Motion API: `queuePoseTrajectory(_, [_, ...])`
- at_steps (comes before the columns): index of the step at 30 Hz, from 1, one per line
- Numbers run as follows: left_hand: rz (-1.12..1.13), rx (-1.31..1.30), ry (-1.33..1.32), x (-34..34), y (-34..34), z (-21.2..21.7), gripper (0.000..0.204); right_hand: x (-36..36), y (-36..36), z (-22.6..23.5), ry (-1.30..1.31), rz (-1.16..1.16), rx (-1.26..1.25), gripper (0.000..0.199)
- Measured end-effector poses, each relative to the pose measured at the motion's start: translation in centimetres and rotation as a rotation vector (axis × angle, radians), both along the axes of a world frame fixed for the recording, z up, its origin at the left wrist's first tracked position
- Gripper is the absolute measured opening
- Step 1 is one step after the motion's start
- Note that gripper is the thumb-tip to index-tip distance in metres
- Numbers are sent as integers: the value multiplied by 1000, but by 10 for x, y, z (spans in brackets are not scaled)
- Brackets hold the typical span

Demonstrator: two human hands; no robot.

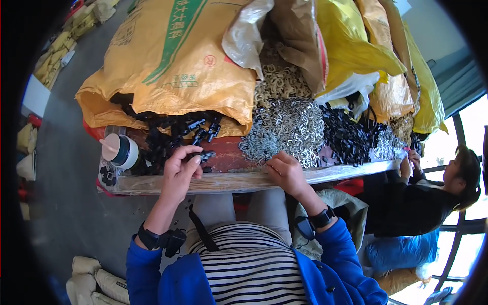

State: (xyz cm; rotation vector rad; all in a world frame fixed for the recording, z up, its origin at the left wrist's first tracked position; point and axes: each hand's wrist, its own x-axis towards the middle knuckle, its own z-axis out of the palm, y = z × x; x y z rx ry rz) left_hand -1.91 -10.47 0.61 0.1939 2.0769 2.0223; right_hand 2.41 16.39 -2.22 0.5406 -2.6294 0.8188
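Near the front edge of the table, my left hand (179, 170) pinches a small black plastic part (206, 155) between thumb and fingers. Just behind it lies a heap of similar black parts (170, 131), spilling from the mouth of a large orange woven sack (193, 91). My right hand (286, 174) is closed at the front of a pile of small pale metal pieces (258, 145); whatever its fingertips hold is too small to make out. Beyond that spreads a pile of silvery hook-shaped metal pieces (295, 124). A reddish table surface (223, 152) shows between my hands.
A white and dark jar (124, 151) stands at the left table corner. Black pieces (351, 134) are heaped to the right, below yellow sacks (351, 46). A wrapped rail (229, 183) edges the table. At the far right, a co-worker (422, 198) handles small parts.
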Motion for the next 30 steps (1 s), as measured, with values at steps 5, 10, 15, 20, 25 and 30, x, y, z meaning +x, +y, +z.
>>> queuePoseTrajectory(5, [-66,443,-400,-1,8,-2,20,-17,-17,-19,-113,-66,205,6])
queuePoseTrajectory(10, [-138,656,-631,-7,15,-11,23,-22,-22,-23,-101,-107,254,10])
queuePoseTrajectory(15, [-161,707,-731,-7,20,-26,26,-23,-26,-27,-29,-96,458,9])
queuePoseTrajectory(20, [-122,605,-743,-1,23,-18,27,-22,-22,-30,-9,-89,504,8])
queuePoseTrajectory(25, [-191,631,-758,6,26,-27,23,-20,-16,-28,-44,-141,290,5])
queuePoseTrajectory(30, [-233,604,-770,12,38,-33,21,-23,-3,-21,26,-113,-85,5])
